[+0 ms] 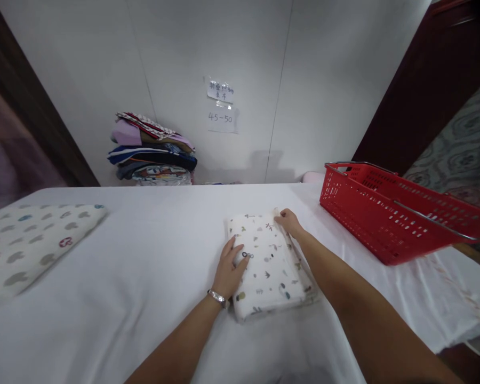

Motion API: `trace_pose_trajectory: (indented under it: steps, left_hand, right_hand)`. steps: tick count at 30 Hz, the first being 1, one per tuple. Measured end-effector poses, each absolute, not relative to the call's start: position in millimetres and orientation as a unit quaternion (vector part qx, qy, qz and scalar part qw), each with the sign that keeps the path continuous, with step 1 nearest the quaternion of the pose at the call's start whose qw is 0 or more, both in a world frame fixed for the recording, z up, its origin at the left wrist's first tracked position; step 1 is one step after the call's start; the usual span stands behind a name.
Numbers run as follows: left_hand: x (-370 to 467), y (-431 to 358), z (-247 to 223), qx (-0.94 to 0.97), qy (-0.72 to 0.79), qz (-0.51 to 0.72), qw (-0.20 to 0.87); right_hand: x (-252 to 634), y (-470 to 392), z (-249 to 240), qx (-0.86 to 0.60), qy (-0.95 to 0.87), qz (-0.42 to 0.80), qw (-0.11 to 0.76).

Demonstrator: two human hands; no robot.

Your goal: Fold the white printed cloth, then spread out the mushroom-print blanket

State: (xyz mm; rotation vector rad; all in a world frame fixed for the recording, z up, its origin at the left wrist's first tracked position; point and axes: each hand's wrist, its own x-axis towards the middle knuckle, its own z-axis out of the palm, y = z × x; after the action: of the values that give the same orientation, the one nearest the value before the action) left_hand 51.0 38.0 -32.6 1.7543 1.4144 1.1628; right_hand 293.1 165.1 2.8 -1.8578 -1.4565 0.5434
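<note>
A folded white cloth (266, 272) with small printed figures lies on the white-covered table in front of me, its near end toward me. My left hand (229, 269), with a silver band at the wrist, rests on the cloth's left edge with its fingers spread. At the far right corner, my right hand (288, 221) pinches the cloth's edge between thumb and fingers. Thin layers show along the right and near edges of the cloth.
A red plastic basket (384, 221) with metal handles stands at the right on the table (152, 240). Another folded cloth (36, 240) with grey prints lies at the far left. Behind the table is a stack of folded fabrics (154, 152); paper notes (223, 118) hang on the wall.
</note>
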Motion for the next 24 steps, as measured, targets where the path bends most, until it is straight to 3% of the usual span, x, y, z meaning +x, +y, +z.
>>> trace_pose_trajectory:
  steps: [8, 18, 24]
  left_hand:
    - [50.4, 38.9, -33.6, 0.669, 0.529, 0.425, 0.303]
    - [57.2, 19.0, -17.1, 0.720, 0.505, 0.396, 0.262]
    - [54.7, -6.8, -14.7, 0.755, 0.491, 0.363, 0.240]
  right_hand:
    - [301.1, 154.1, 6.8, -0.738, -0.556, 0.256, 0.284]
    - [315.9, 49.5, 29.8, -0.738, -0.566, 0.340, 0.140]
    - [316.7, -3.2, 29.4, -0.740, -0.582, 0.305, 0.144]
